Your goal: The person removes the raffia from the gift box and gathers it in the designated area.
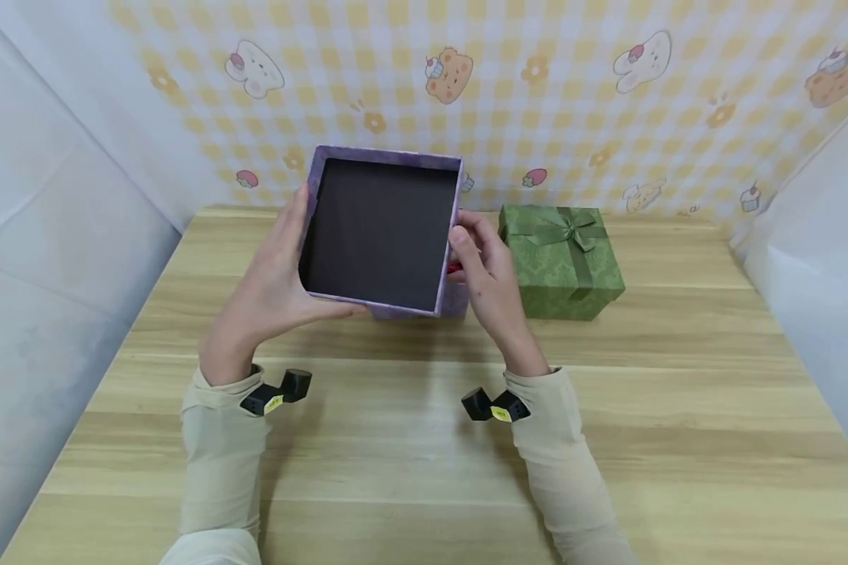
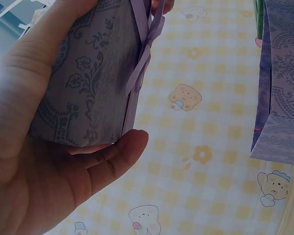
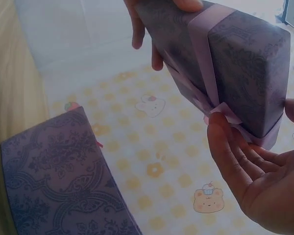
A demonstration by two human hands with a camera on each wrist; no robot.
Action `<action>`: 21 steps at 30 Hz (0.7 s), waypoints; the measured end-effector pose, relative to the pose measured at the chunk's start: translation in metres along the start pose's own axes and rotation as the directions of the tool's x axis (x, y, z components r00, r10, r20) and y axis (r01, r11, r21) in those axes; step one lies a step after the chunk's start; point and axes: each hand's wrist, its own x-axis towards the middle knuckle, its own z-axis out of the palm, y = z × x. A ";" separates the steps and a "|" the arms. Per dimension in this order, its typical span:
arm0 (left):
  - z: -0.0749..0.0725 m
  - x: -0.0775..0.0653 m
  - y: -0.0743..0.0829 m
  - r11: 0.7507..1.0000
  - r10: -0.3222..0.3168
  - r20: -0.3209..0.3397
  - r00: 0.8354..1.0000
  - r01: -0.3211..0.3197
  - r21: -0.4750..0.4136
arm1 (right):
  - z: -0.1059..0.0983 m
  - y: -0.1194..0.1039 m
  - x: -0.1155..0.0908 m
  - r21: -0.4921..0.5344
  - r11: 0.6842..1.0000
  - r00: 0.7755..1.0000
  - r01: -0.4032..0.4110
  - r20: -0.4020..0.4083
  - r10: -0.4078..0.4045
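Observation:
Both hands hold up a purple patterned gift box lid, its black inside turned to the head view. My left hand grips the left side, thumb along the near edge and fingers spread behind. On the right edge, my right hand has its thumb at the rim and its fingers behind. A lilac ribbon with a bow crosses the lid's outer face in the right wrist view. The matching purple box base stands below the lid, mostly hidden by it in the head view. Something red shows beside the right fingers.
A green gift box with a ribbon bow sits on the wooden table, to the right of the lid. Behind the table hangs a yellow checked cloth with cartoon prints. White sheets stand at both sides.

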 end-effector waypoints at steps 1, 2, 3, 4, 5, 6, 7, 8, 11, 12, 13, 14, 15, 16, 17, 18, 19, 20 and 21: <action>0.000 0.000 0.000 1.000 0.000 -0.001 1.000 0.000 0.005 | 0.000 0.000 -0.001 0.003 1.000 1.000 0.002 0.004 -0.002; -0.001 0.000 0.000 1.000 0.000 -0.002 1.000 0.000 0.006 | 0.000 -0.001 -0.001 0.006 1.000 1.000 0.003 0.006 -0.003; -0.001 -0.001 0.000 1.000 -0.007 -0.002 1.000 0.007 -0.002 | 0.001 -0.002 -0.001 0.013 1.000 1.000 0.006 0.008 -0.006; -0.001 -0.001 0.001 1.000 -0.011 -0.003 1.000 0.011 -0.006 | 0.001 -0.002 -0.002 0.018 1.000 1.000 0.010 0.008 -0.010; -0.002 -0.001 0.001 1.000 -0.018 -0.004 1.000 0.017 -0.008 | 0.001 -0.003 -0.002 0.022 1.000 1.000 0.016 0.007 -0.016; -0.003 -0.002 0.001 1.000 -0.020 -0.003 1.000 0.020 -0.007 | 0.002 -0.004 -0.003 0.026 0.999 1.000 0.024 0.006 -0.025; -0.003 -0.001 0.001 1.000 -0.020 -0.004 1.000 0.020 -0.007 | 0.002 -0.004 -0.003 0.029 0.999 0.999 0.036 0.006 -0.036; -0.004 -0.001 0.001 1.000 -0.020 -0.006 1.000 0.020 -0.010 | 0.002 -0.005 -0.003 0.031 0.998 0.999 0.048 0.007 -0.048; -0.006 -0.002 0.001 1.000 -0.030 -0.010 1.000 0.030 0.003 | 0.003 -0.006 -0.005 0.019 0.996 0.996 0.087 0.014 -0.087; -0.007 -0.002 0.001 0.999 -0.035 -0.009 0.999 0.035 0.007 | 0.003 -0.006 -0.005 0.010 0.995 0.995 0.100 0.018 -0.100; -0.008 -0.003 0.001 0.999 -0.045 -0.007 0.999 0.045 0.011 | 0.003 -0.006 -0.006 -0.002 0.994 0.994 0.111 0.022 -0.111; -0.008 -0.003 0.001 0.999 -0.051 -0.004 0.999 0.051 0.017 | 0.004 -0.006 -0.006 -0.013 0.993 0.992 0.121 0.028 -0.120; -0.009 -0.004 0.001 0.998 -0.059 0.001 0.998 0.059 0.024 | 0.004 -0.005 -0.006 -0.028 0.991 0.991 0.130 0.034 -0.129; -0.009 -0.005 0.001 0.997 -0.067 0.005 0.998 0.067 0.026 | 0.005 -0.005 -0.007 -0.043 0.989 0.990 0.139 0.043 -0.138; -0.010 -0.005 0.001 0.997 -0.076 0.009 0.997 0.075 0.025 | 0.005 -0.005 -0.007 -0.057 0.987 0.988 0.147 0.052 -0.144; -0.011 -0.006 0.001 0.996 -0.084 0.013 0.996 0.083 0.022 | 0.006 -0.005 -0.007 -0.070 0.986 0.987 0.151 0.062 -0.147; -0.012 -0.007 0.000 0.995 -0.094 0.016 0.995 0.094 0.020 | 0.006 -0.004 -0.007 -0.082 0.985 0.986 0.155 0.074 -0.149; -0.013 -0.008 0.000 0.995 -0.098 0.018 0.995 0.098 0.009 | 0.006 -0.004 -0.007 -0.093 0.983 0.985 0.157 0.086 -0.149; -0.015 -0.008 -0.001 0.994 -0.105 0.019 0.994 0.105 -0.003 | 0.006 -0.005 -0.007 -0.108 0.981 0.984 0.159 0.098 -0.149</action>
